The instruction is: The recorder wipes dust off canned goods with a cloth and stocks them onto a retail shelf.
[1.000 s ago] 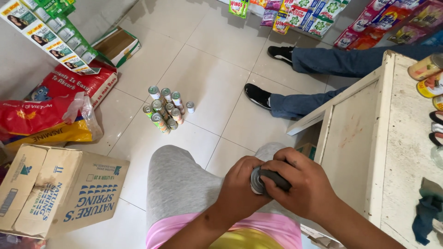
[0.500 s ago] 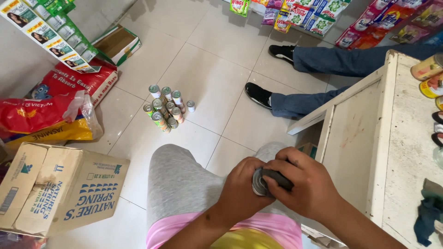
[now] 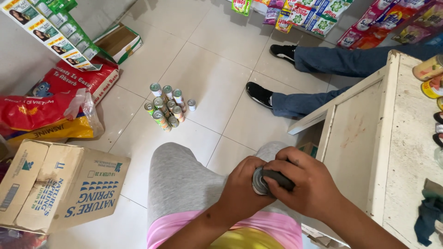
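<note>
A small metal can [image 3: 260, 180] lies on its side between both hands over the person's lap, silver end facing left; left hand [image 3: 241, 186] cups that end, right hand [image 3: 308, 184] fingers closed around its body

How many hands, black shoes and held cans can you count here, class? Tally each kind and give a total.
Hands: 2, left hand and right hand, both gripping the can
Black shoes: 2, far shoe and near shoe
Held can: 1
Total: 5
</note>
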